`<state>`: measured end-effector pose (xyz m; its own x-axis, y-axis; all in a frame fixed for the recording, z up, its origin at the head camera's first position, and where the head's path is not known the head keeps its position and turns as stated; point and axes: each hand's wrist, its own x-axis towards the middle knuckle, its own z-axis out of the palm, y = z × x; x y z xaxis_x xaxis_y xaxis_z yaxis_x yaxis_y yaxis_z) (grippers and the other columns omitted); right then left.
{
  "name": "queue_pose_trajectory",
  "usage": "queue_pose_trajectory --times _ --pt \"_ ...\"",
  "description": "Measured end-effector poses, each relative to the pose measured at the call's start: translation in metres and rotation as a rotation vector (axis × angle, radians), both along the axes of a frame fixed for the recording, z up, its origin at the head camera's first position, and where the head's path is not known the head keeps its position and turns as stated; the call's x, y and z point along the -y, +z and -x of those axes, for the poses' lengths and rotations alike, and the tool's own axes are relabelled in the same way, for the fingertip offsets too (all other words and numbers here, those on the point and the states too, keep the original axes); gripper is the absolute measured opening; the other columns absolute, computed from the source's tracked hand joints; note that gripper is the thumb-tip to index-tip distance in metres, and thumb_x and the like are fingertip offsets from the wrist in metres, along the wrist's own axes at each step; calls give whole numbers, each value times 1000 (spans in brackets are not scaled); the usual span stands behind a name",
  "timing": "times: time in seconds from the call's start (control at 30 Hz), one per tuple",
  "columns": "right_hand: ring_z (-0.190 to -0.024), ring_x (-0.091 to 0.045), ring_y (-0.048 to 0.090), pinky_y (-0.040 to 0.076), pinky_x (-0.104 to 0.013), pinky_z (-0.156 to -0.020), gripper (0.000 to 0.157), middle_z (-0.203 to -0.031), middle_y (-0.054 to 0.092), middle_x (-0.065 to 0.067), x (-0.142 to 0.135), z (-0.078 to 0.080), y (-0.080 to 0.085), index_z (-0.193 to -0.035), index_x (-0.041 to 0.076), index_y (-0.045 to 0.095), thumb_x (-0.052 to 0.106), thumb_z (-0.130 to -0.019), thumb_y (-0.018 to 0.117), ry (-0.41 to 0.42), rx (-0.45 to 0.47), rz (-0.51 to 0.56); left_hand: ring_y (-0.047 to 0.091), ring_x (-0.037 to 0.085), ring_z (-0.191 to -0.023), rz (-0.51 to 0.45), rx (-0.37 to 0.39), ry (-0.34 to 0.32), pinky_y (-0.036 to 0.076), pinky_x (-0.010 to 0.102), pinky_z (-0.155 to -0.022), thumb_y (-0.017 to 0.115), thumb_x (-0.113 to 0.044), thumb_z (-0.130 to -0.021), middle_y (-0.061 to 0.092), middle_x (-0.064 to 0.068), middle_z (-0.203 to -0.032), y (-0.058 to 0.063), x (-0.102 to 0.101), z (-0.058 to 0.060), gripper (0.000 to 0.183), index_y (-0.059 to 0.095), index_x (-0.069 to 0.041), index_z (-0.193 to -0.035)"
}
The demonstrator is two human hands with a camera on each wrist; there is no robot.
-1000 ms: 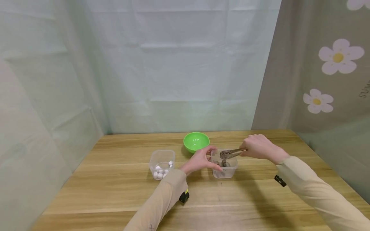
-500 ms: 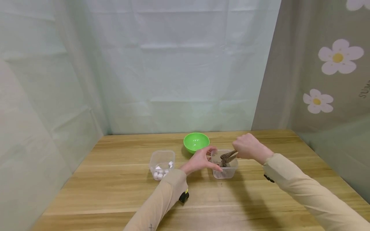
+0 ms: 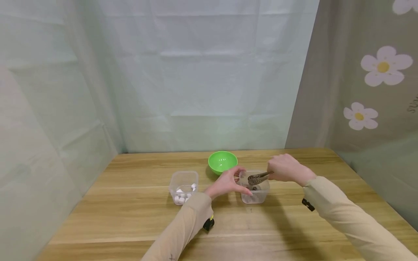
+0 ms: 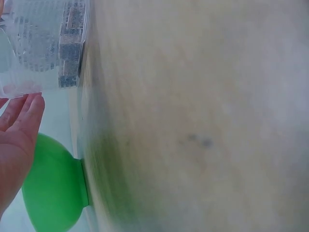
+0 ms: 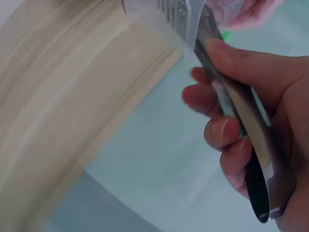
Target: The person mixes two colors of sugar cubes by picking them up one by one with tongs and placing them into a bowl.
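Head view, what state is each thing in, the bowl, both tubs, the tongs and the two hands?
Green bowl: upright, nothing visible inside.
Left tub: uncovered, upright, holding white pieces.
Right tub: uncovered, upright, holding dark pieces.
Tongs: held, tips at the right tub's opening; whether they pinch anything is unclear.
Left hand: fingers and thumb around the right tub.
Right hand: gripping the tongs.
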<state>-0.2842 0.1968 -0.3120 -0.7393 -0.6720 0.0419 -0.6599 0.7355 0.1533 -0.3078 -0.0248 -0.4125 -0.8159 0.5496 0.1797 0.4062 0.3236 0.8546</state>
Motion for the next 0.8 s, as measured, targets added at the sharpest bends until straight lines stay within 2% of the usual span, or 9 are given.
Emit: queue_pose_trajectory --times 0.17,0.3,0.57,0.67,0.8 --pt "-42 -4 38 33 -24 -40 23 -51 46 11 -16 4 -6 -59 22 58 22 -80 69 -18 177 166 50 15 -102 -10 20 3 41 28 -84 87 -29 -56 51 -2 -116 0 0 -1 87 45 -5 -128" --pt "-36 -5 41 35 -24 -37 25 -49 48 11 -25 6 -11 -60 23 57 23 -84 64 -34 288 257 49 16 -103 -16 33 2 42 29 -85 86 -28 -56 50 -2 -117 0 0 0 87 44 -5 -128" --pt "-33 -6 40 38 -25 -37 22 -49 48 12 -34 5 -13 -64 21 62 23 -86 62 -14 356 335 49 18 -104 -28 37 -6 42 30 -84 86 -30 -57 50 -3 -116 -3 -1 2 85 45 -6 -128" --pt "-33 -7 40 39 -26 -37 14 -50 51 11 -36 5 -13 -78 14 70 23 -86 63 -40 389 370 49 17 -103 -21 25 -2 42 31 -84 86 -31 -57 50 -3 -115 -4 0 2 84 46 -7 -127" --pt "-32 -8 38 39 -27 -36 22 -51 53 9 -40 5 -10 -94 4 71 23 -85 64 -74 427 415 49 19 -104 -32 20 1 42 30 -85 87 -30 -57 51 -3 -114 -4 -1 3 82 47 -8 -125"
